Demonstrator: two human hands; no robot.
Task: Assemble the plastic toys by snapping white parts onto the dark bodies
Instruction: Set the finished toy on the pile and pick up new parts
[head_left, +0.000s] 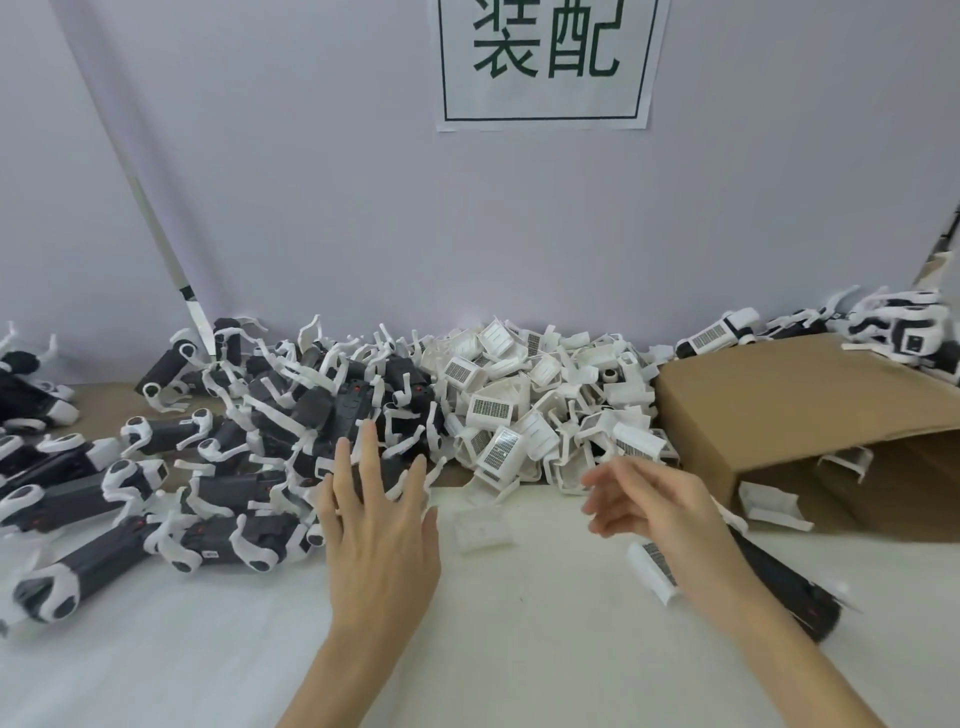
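A heap of dark toy bodies with white legs (332, 410) covers the left and middle back of the white table (519, 649). Beside it on the right lies a pile of loose white parts (540, 415). My left hand (379, 540) is spread flat with straight fingers at the near edge of the dark heap, over one dark body. My right hand (644, 504) hovers in front of the white pile, fingers loosely curled and holding nothing. A dark body (789, 587) lies on the table under my right forearm, with a single white part (652, 569) next to it.
A cardboard box (810, 415) lies on its side at the right, white parts spilling from its mouth. Assembled toys (904, 322) sit on top of it. Another loose white part (483, 530) lies between my hands. A paper sign (545, 62) hangs on the grey backdrop.
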